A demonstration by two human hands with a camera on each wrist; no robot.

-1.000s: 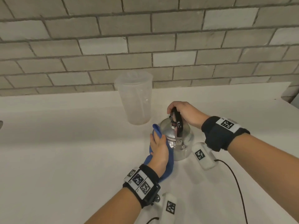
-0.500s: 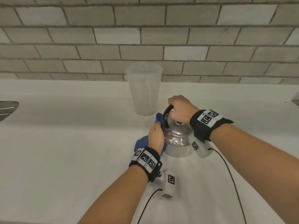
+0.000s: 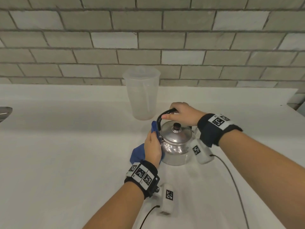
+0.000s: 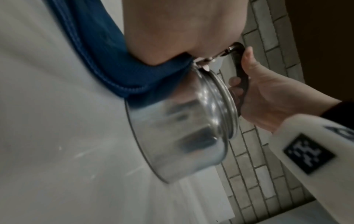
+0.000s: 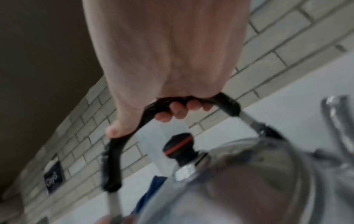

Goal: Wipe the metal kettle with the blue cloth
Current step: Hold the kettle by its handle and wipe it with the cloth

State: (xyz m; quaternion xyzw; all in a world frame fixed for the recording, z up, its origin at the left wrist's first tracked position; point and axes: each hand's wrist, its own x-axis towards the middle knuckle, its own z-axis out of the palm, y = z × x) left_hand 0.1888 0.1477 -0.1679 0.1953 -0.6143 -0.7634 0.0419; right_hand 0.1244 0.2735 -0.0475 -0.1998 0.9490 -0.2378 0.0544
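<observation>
A shiny metal kettle [image 3: 176,146] with a black-knobbed lid stands on the white counter [image 3: 66,146]. My right hand [image 3: 183,113] grips its arched black handle [image 3: 159,120] from above, fingers curled round the handle [image 5: 113,159]. My left hand [image 3: 152,145] presses the blue cloth [image 3: 137,153] flat against the kettle's left side, just under the handle joint. The left wrist view shows the cloth [image 4: 107,60] wedged between my palm and the kettle [image 4: 182,133]. Loose cloth bunches out beneath that wrist. My left fingertips are hidden.
A translucent plastic jug [image 3: 142,95] stands just behind the kettle, near the grey brick wall [image 3: 148,38]. A metal object [image 3: 5,111] pokes in at the left edge. The counter ends at the far right [image 3: 293,103]. Black cables trail from both wrists.
The kettle has turned under my right hand, so its handle now arches sideways. My left hand has slid the cloth round and up the kettle's left side.
</observation>
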